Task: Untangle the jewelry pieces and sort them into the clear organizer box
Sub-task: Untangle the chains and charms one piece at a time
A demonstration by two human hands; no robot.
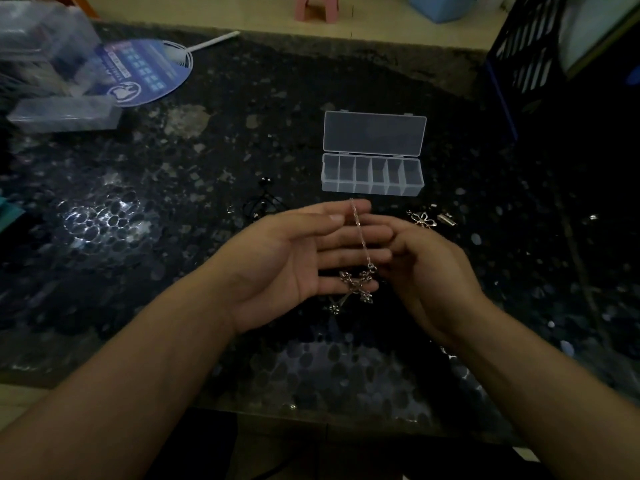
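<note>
A silver chain necklace (361,233) hangs in front of my left hand (294,258), whose palm faces right with straight fingers. The chain drapes over the tip of the index finger. An ornate cross pendant (358,284) dangles at its lower end, with a second small charm (334,308) below. My right hand (426,268) is curled, its fingertips meeting the chain near the pendant ring. The clear organizer box (372,192) lies open just beyond my hands, its lid (374,136) folded back. Its several compartments look empty.
A butterfly pendant (423,219) and a small metal clip (446,218) lie right of my hands. A black cord piece (263,199) lies to the left. Far left are a round paper fan (149,72) and clear plastic cases (62,112). A dark crate (530,46) stands at the back right.
</note>
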